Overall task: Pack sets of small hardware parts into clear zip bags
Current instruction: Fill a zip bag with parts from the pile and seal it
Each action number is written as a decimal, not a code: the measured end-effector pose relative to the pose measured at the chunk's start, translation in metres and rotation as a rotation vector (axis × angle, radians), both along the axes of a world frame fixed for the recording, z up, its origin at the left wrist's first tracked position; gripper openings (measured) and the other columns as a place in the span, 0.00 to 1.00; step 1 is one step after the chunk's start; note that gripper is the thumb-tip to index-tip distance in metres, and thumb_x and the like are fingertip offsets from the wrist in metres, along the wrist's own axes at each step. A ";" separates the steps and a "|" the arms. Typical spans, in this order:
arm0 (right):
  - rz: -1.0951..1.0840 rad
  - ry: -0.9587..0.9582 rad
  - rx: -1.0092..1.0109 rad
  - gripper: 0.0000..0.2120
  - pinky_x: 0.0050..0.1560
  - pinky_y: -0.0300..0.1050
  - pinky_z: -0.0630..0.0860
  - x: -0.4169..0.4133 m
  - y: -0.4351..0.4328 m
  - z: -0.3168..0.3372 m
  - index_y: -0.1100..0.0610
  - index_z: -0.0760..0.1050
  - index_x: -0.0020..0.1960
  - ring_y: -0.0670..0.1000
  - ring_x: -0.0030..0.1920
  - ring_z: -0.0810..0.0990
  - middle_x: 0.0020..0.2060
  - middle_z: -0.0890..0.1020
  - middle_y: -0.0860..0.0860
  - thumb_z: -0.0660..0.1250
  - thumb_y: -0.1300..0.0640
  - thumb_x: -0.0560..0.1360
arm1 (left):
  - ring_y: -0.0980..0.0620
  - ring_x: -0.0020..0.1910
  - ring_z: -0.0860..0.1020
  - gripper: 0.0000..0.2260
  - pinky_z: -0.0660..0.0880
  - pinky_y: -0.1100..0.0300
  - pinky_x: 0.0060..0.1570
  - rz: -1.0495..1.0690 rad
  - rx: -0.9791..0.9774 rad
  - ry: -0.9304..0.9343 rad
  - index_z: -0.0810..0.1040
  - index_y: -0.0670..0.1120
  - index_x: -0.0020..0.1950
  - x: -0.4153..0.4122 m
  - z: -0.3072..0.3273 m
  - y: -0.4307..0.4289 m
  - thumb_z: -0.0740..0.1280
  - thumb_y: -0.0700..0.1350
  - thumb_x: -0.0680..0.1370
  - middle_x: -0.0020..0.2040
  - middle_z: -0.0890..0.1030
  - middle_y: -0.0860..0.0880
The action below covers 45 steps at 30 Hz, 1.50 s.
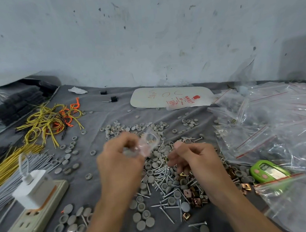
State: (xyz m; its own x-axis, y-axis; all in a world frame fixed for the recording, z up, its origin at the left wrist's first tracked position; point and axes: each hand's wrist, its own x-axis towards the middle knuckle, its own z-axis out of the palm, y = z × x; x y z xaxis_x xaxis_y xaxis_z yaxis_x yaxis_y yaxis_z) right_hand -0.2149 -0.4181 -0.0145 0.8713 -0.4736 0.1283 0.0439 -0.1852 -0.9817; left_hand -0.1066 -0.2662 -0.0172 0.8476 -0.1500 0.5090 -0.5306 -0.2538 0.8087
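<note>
Filling clear zip bag (pixel 148 143): your left hand (pixel 119 160) pinches it just beyond screw pile (pixel 161 175). Your right hand (pixel 193 160) curls over pile; whether it holds parts, cannot tell. Hold bag mouth open toward right hand; drop screws head-first, avoid puncture.

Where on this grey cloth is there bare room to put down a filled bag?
Bare cloth lies between the yellow wires and the white pouch, and between the power strip and the left forearm. Crowded: the screws and caps at the centre, the zip bags on the right.
</note>
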 end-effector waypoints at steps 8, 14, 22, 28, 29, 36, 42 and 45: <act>-0.072 0.076 -0.356 0.11 0.30 0.34 0.72 0.006 0.005 -0.007 0.52 0.83 0.33 0.41 0.27 0.77 0.27 0.82 0.46 0.72 0.59 0.74 | 0.61 0.59 0.75 0.40 0.77 0.56 0.58 -0.312 0.434 -0.046 0.68 0.69 0.68 -0.012 -0.015 -0.014 0.76 0.56 0.58 0.59 0.74 0.68; -0.133 0.093 -0.461 0.09 0.27 0.33 0.69 0.004 0.001 -0.008 0.53 0.79 0.30 0.41 0.24 0.73 0.24 0.79 0.45 0.74 0.59 0.67 | 0.69 0.56 0.79 0.47 0.75 0.74 0.47 -0.494 0.455 0.069 0.64 0.74 0.71 -0.007 -0.018 -0.013 0.80 0.52 0.57 0.59 0.80 0.67; 0.093 0.097 -0.463 0.11 0.28 0.36 0.66 0.004 0.000 -0.009 0.45 0.87 0.47 0.44 0.24 0.68 0.22 0.75 0.45 0.69 0.58 0.72 | 0.63 0.60 0.74 0.34 0.73 0.62 0.61 -0.369 0.545 -0.172 0.74 0.64 0.67 -0.014 -0.022 -0.016 0.78 0.53 0.63 0.57 0.76 0.69; 0.085 0.079 -0.516 0.11 0.28 0.29 0.67 -0.005 -0.002 0.009 0.46 0.88 0.46 0.41 0.25 0.74 0.26 0.80 0.38 0.69 0.58 0.74 | 0.65 0.54 0.73 0.28 0.69 0.70 0.54 -0.342 0.492 -0.190 0.75 0.61 0.65 -0.023 -0.022 -0.020 0.77 0.49 0.67 0.52 0.76 0.68; 0.018 0.070 -0.495 0.11 0.28 0.28 0.68 -0.009 -0.009 0.013 0.45 0.88 0.48 0.40 0.25 0.75 0.27 0.81 0.37 0.71 0.59 0.74 | 0.66 0.54 0.72 0.29 0.67 0.72 0.53 -0.325 0.483 -0.174 0.74 0.61 0.66 -0.024 -0.022 -0.020 0.78 0.50 0.67 0.51 0.73 0.70; -0.346 0.657 -0.778 0.12 0.48 0.39 0.75 -0.054 -0.077 0.026 0.45 0.86 0.51 0.45 0.40 0.79 0.50 0.87 0.47 0.71 0.61 0.75 | 0.59 0.58 0.75 0.41 0.75 0.56 0.58 -0.278 0.541 -0.048 0.63 0.65 0.74 -0.028 -0.023 -0.021 0.76 0.63 0.64 0.61 0.74 0.65; -0.264 0.653 -0.812 0.09 0.48 0.38 0.76 -0.071 -0.066 0.012 0.43 0.86 0.46 0.42 0.39 0.79 0.41 0.84 0.41 0.74 0.58 0.73 | 0.59 0.55 0.76 0.37 0.73 0.58 0.53 -0.252 0.557 -0.039 0.67 0.61 0.71 -0.030 -0.025 -0.022 0.74 0.65 0.65 0.60 0.77 0.63; -0.183 0.652 -0.862 0.10 0.51 0.43 0.79 -0.072 -0.057 0.003 0.46 0.86 0.48 0.51 0.47 0.83 0.41 0.86 0.46 0.72 0.59 0.73 | 0.56 0.58 0.77 0.38 0.77 0.52 0.59 -0.248 0.566 -0.020 0.66 0.61 0.74 -0.032 -0.025 -0.022 0.77 0.62 0.67 0.64 0.77 0.60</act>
